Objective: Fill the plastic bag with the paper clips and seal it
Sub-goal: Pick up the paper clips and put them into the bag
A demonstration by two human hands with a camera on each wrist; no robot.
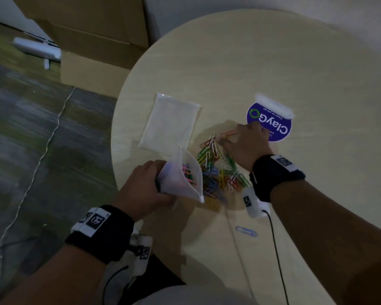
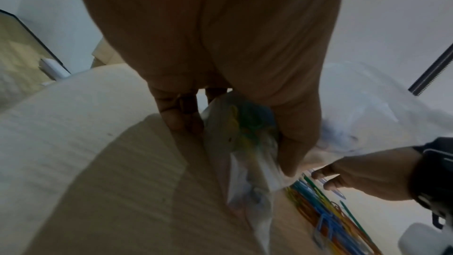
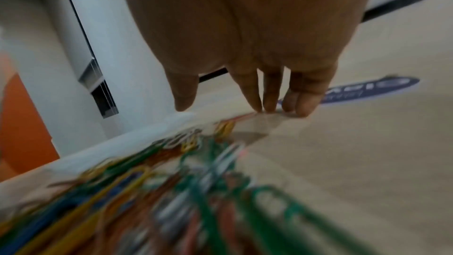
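My left hand (image 1: 145, 183) grips a small clear plastic bag (image 1: 180, 179) near the table's left edge. The bag's mouth gapes toward the pile, and several coloured clips lie inside the bag (image 2: 245, 133). A heap of coloured paper clips (image 1: 218, 170) lies on the table just right of the bag. My right hand (image 1: 242, 142) reaches over the heap's far side with straight fingers. Its fingertips (image 3: 269, 105) touch the tabletop beyond the clips (image 3: 171, 191), thumb apart, holding nothing. One blue clip (image 1: 246, 231) lies alone nearer to me.
A flat stack of clear bags (image 1: 169, 124) lies beyond the held bag. A round purple ClayGo sticker (image 1: 273, 124) is on the round pale table (image 1: 295, 73), just past my right hand. Cardboard boxes (image 1: 92, 40) stand on the floor at the left.
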